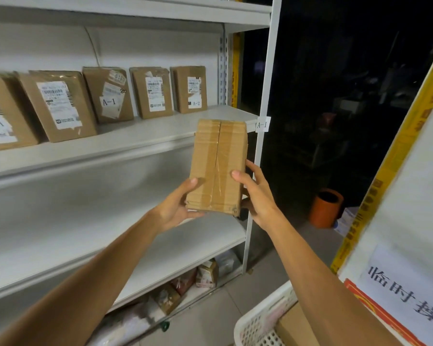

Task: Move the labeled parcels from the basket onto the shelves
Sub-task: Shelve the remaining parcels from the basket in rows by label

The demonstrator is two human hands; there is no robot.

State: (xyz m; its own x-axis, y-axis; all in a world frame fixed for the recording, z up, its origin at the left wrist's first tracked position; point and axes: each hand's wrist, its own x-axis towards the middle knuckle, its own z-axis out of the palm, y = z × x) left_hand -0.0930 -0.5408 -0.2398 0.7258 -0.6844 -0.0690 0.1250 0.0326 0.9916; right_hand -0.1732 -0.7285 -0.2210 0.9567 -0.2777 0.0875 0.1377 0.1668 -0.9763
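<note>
Dim storeroom: down below the right hand (255,193) sits the white perforated plastic basket (260,320); above it, that hand and the left hand (175,208) grip the lower end of a tall brown taped cardboard parcel (218,168), upright in mid-air. Held so low, it could tip, or clip the white metal shelf (160,131) edge just beyond the fingers, toppling the labelled brown parcels (151,92) behind. Taped centre seam, scuffed corners, no label showing.

Five labeled parcels (152,92) line the shelf (135,138), plus one taped parcel (218,166), two hands (175,208) (256,196), one basket (260,318).
</note>
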